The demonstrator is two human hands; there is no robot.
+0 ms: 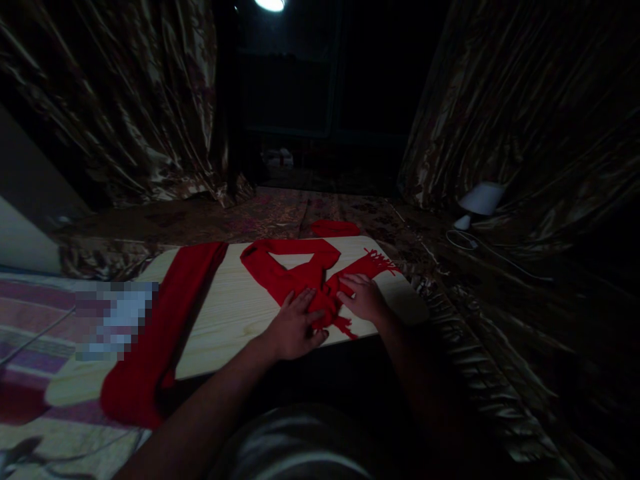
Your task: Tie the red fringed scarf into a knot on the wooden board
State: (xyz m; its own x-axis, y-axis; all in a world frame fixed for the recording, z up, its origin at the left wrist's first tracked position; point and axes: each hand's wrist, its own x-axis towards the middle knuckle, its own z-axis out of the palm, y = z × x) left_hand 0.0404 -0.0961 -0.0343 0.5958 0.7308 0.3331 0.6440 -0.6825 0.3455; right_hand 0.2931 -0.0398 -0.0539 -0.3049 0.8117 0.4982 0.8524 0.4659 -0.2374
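A red fringed scarf [280, 274] lies on the pale wooden table [235, 310], bent into a loop with its ends crossing. One fringed end points to the far right, and another hangs toward the near edge. My left hand [296, 325] rests on the crossing, palm down with its fingers spread. Just right of it, my right hand [364, 297] touches the scarf near the fringed end, fingers stretched out and slightly bent. Neither hand visibly grips the cloth. The light is dim, so fine detail at the fingertips is lost.
A long red cloth strip [173, 313] crosses the table's left part and hangs over its near edge. More red cloth [335, 228] lies behind the table. A small white lamp [481, 199] with a cord stands at right. Patterned curtains [165, 100] flank the dark window.
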